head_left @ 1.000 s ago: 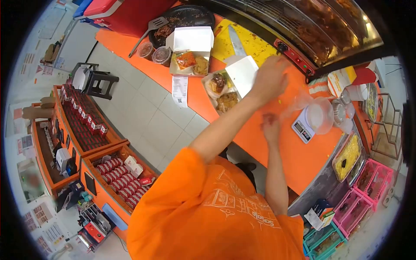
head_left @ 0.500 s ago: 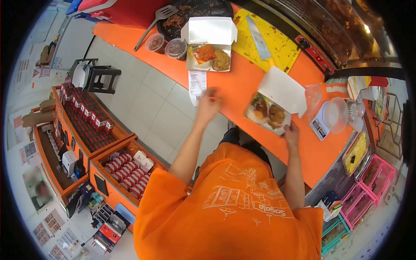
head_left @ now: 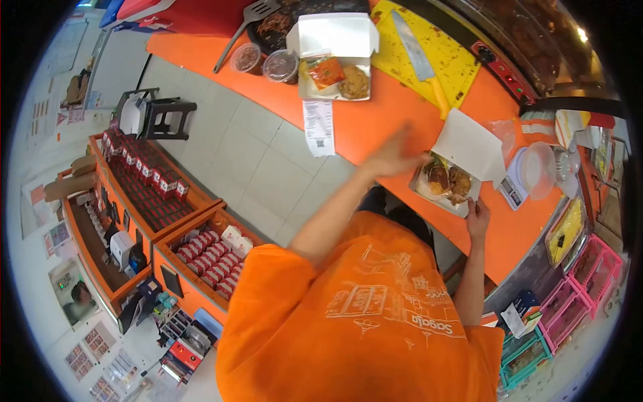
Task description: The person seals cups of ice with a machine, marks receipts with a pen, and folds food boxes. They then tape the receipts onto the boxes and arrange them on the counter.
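An open white cardboard food box (head_left: pixel 472 144) stands near the front edge of the orange table (head_left: pixel 375 124); inside are a piece of fried chicken (head_left: pixel 459 185) and a browned, sauced item (head_left: pixel 437 179). My right hand (head_left: pixel 477 218) pinches the box's near right corner. My left hand (head_left: pixel 398 157), partly smeared by motion, is open with fingers spread, its fingertips at the box's left edge. Further back, a second open food box (head_left: pixel 337 33) holds an orange sachet (head_left: pixel 326 73) and fried chicken (head_left: pixel 354 82). A printed receipt (head_left: pixel 319 127) hangs from the table edge below it.
Two lidded sauce cups (head_left: pixel 280 68) stand left of the far box, near a slotted spatula (head_left: pixel 258 13). A knife (head_left: pixel 415 53) lies on the yellow cutting board (head_left: pixel 455 57). A scale (head_left: pixel 513 187) with plastic tubs is at the right.
My left hand has moved right, from beside the receipt to the near food box, and its fingers have spread. My right hand stays on the box corner. The view has shifted slightly.
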A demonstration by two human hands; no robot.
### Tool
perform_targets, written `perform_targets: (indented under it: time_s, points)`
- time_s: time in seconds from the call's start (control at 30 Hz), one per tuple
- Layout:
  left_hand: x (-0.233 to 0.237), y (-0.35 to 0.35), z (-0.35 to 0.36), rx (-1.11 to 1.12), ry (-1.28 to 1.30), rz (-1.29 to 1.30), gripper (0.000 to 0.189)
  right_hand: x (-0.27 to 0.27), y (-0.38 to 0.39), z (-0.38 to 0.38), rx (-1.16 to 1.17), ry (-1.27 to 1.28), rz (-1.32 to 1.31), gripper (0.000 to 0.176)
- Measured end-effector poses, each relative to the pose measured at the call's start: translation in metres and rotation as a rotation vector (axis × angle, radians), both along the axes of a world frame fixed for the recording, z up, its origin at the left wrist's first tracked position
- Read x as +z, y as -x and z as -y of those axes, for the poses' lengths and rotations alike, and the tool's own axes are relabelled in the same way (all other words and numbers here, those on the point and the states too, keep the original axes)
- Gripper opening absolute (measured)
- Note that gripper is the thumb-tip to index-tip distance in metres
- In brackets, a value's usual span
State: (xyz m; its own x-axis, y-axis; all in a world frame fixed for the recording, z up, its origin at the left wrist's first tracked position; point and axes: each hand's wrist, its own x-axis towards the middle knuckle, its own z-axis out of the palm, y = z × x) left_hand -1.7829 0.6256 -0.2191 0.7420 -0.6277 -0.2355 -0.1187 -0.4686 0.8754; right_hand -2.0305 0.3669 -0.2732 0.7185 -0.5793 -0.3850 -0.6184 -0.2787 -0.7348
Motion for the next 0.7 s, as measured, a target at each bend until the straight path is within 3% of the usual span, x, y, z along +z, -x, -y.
perform_targets:
  time_s: [0.07,0.1,0.17,0.23,0.27,0.33,0.5,0.63,0.7]
  points:
    - [-0.013,0.024,0.046,0.087,0.307,0.15,0.068,0.038,-0.026,-0.024,-0.013,-0.132,0.171,0.031]
    - [-0.012,0.025,0.045,0.085,0.302,0.14,0.068,0.043,-0.038,-0.031,-0.017,-0.136,0.161,0.031]
    - [-0.008,0.019,0.056,0.376,0.13,0.164,0.041,0.048,-0.064,-0.027,-0.121,-0.041,0.277,0.034]
    - [0.013,0.001,0.043,0.301,0.076,0.135,0.029,0.047,-0.069,-0.01,-0.137,0.211,0.373,0.033]
    - [0.025,-0.012,0.031,0.223,0.081,0.023,0.028,0.042,-0.07,-0.003,-0.07,0.384,0.42,0.031]
    - [0.008,-0.02,0.016,0.256,0.277,0.471,0.022,0.051,-0.062,-0.002,-0.023,0.372,0.172,0.028]
    - [0.003,-0.01,0.001,0.317,0.139,0.332,0.018,0.061,-0.077,-0.021,-0.017,0.31,0.436,0.024]
    - [0.012,-0.023,0.009,0.272,0.161,0.406,0.018,0.073,-0.107,-0.009,-0.112,0.291,0.397,0.023]
    - [0.006,-0.022,0.004,0.184,0.135,0.59,0.022,0.049,-0.096,0.01,0.086,0.517,0.297,0.024]
